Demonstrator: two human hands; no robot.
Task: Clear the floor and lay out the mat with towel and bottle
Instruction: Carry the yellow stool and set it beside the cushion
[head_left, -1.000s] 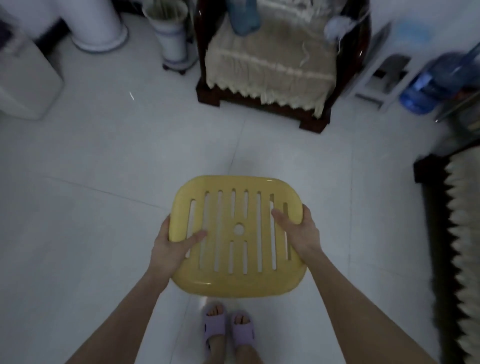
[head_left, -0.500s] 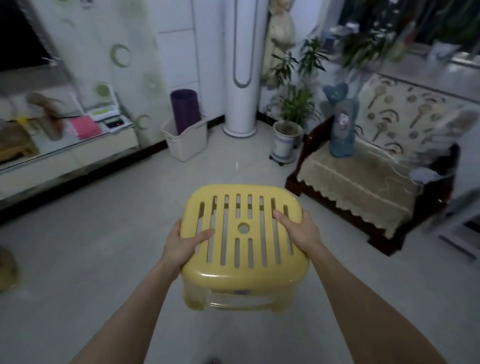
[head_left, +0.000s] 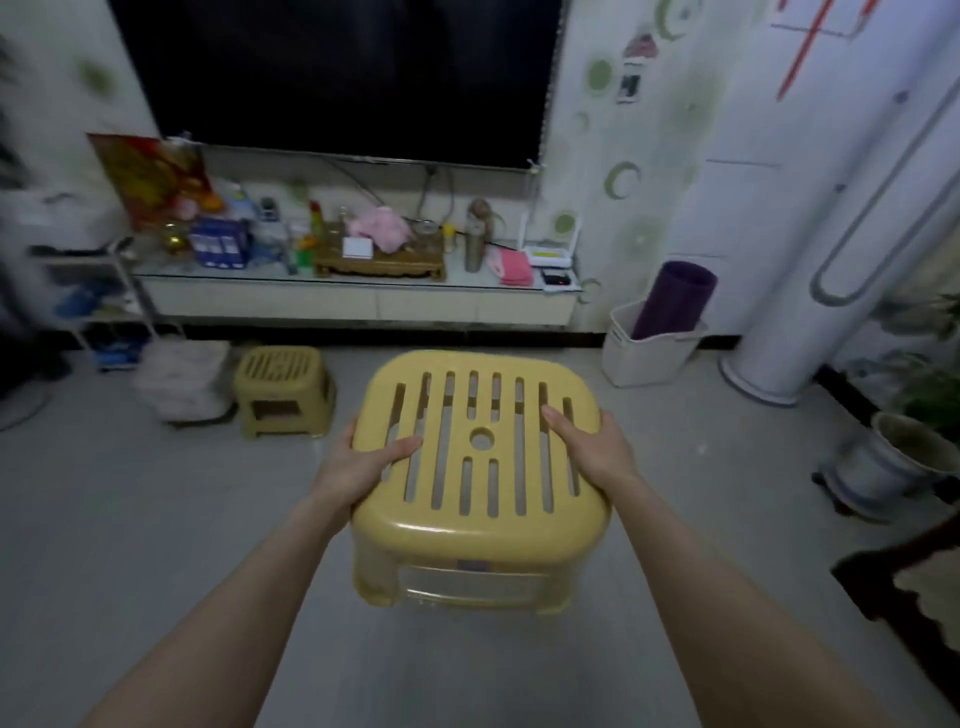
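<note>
I hold a yellow plastic stool (head_left: 480, 499) with a slotted seat in the air above the grey tiled floor (head_left: 156, 519). My left hand (head_left: 358, 467) grips its left rim and my right hand (head_left: 592, 447) grips its right rim. A rolled purple mat (head_left: 675, 299) stands upright in a white bin (head_left: 647, 353) at the back right. On the TV shelf (head_left: 358, 293) lie a folded pink towel (head_left: 514, 266) and a metal bottle (head_left: 474, 249).
A second yellow stool (head_left: 283, 389) stands on the floor by a white bag (head_left: 182, 382) under the shelf. A tall white air conditioner (head_left: 831, 234) and a potted plant (head_left: 904, 452) fill the right side. A dark chair corner (head_left: 904, 577) juts in at right.
The view has swung left from the sofa corner to the TV wall, and the stool in both hands has come along with it, still held by its rims.
</note>
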